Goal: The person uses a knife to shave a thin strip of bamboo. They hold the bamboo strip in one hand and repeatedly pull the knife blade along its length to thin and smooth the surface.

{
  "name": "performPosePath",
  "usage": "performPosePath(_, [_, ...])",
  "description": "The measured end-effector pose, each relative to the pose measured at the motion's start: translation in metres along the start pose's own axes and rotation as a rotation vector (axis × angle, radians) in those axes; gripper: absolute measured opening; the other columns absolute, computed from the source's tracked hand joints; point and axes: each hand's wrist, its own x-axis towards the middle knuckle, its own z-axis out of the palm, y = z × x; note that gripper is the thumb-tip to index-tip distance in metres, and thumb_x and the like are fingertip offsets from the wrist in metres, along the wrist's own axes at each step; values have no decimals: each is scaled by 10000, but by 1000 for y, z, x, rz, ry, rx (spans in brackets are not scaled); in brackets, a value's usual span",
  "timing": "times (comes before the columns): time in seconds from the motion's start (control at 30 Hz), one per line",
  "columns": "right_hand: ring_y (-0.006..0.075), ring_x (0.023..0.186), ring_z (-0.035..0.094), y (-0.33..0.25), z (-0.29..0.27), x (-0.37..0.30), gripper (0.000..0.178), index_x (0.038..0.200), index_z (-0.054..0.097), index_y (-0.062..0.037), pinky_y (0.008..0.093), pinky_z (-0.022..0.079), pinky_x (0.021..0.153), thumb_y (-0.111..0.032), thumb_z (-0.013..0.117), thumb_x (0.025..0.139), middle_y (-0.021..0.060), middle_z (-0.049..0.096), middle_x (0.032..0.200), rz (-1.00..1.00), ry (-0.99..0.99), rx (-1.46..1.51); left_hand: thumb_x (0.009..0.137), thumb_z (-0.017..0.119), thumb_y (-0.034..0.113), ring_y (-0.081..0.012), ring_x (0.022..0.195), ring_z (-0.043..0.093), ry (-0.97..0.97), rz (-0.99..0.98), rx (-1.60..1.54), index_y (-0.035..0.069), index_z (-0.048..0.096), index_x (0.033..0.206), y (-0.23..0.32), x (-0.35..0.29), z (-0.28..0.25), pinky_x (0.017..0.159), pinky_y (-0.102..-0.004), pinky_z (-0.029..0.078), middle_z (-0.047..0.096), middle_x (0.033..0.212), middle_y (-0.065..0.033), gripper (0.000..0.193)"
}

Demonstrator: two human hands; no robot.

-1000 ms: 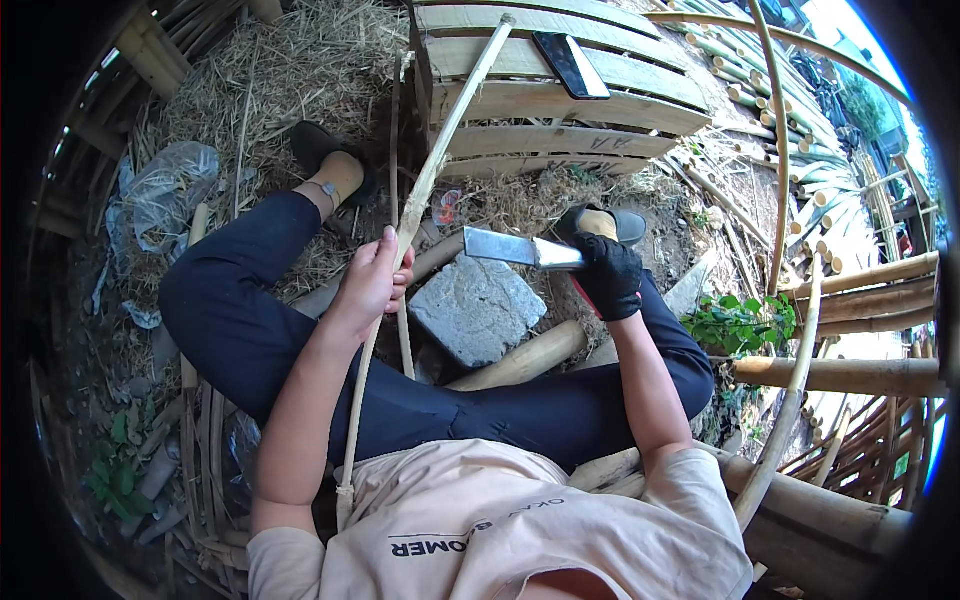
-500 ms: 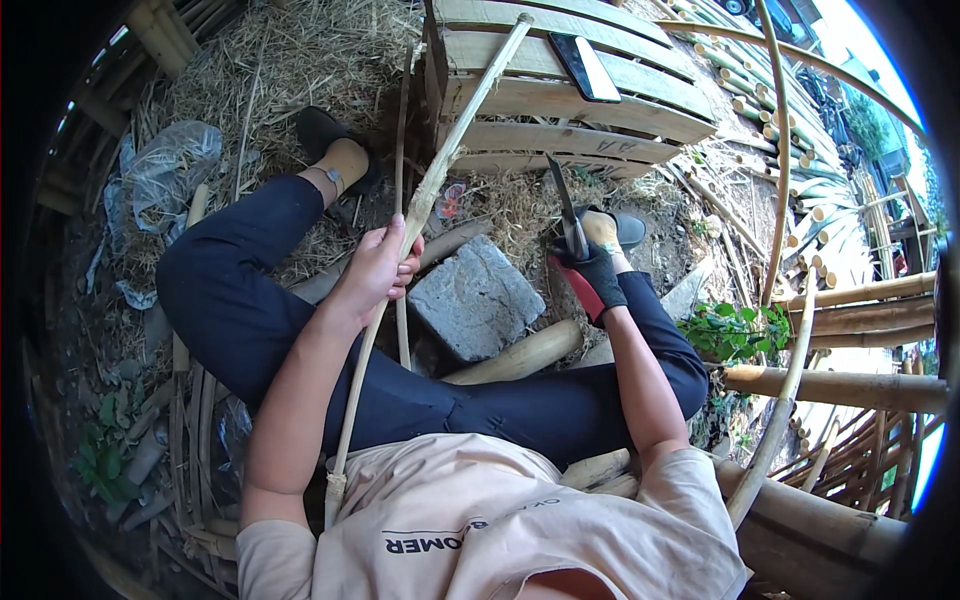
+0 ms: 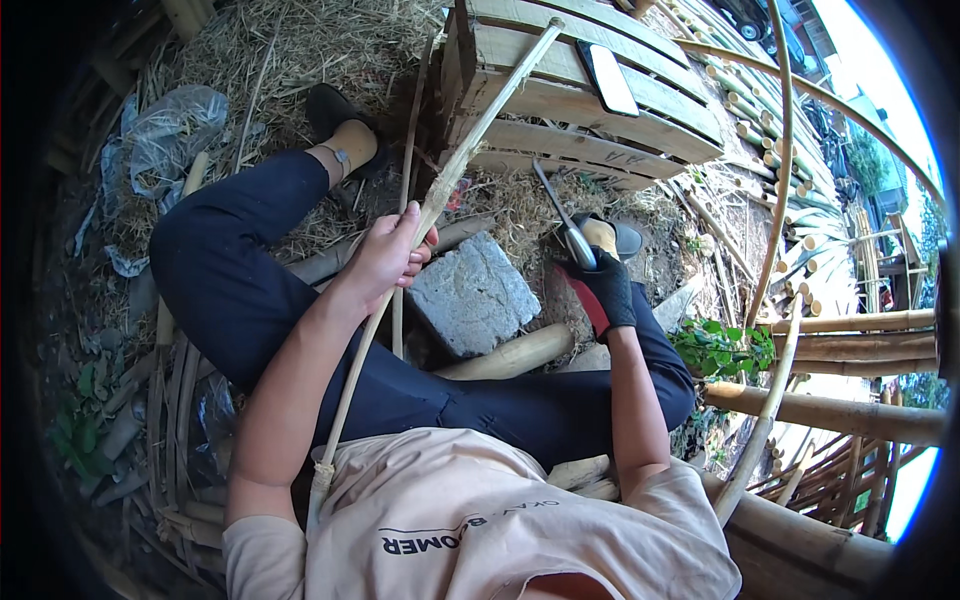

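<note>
My bare left hand [image 3: 393, 247] is closed around a long, thin bamboo pole [image 3: 470, 145]. The pole slants from beside my waist, over my thigh, up across the wooden crate; a thicker, frayed joint shows just above my fingers. On the right, my right hand [image 3: 600, 290], in a black and red glove, grips a knife [image 3: 572, 232] with a long blade pointing up and to the left, away from the pole. Between my hands, on the ground, lies a rough grey stone block [image 3: 473, 296]. The knife's handle is mostly hidden in the glove.
A slatted wooden crate [image 3: 590, 130] stands ahead with a phone [image 3: 609, 78] on top. A thick bamboo piece [image 3: 515, 353] lies by the stone. Straw [image 3: 240, 60] and a clear plastic bag [image 3: 180, 125] are at left; bamboo poles [image 3: 830, 412] reach in from the right.
The knife has turned in my right hand, its blade now tilting further left with its flat side showing. My left hand keeps its grip on the pole. The whole view has shifted slightly.
</note>
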Motion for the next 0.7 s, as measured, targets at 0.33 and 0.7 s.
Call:
performPosePath(0.33, [74,577,474,73,-155,25,304,900,586,-108,237,477,577,-393,661,977,-44,488,668,130,-50,1943,1088,334,499,1,504,282,-3,20,20,94,543,918,-4,-4,-5,435,-176,259,357,643,94,487])
performPosePath(0.7, [184,828,560,507,-146,98,178,981,573,-173,351,528,694,-319,617,888,28,567,993,1100,533,1458,1092,344,481,8,506,282,-57,40,-17,97,541,922,-7,7,-1,442,-170,262,354,648,101,463])
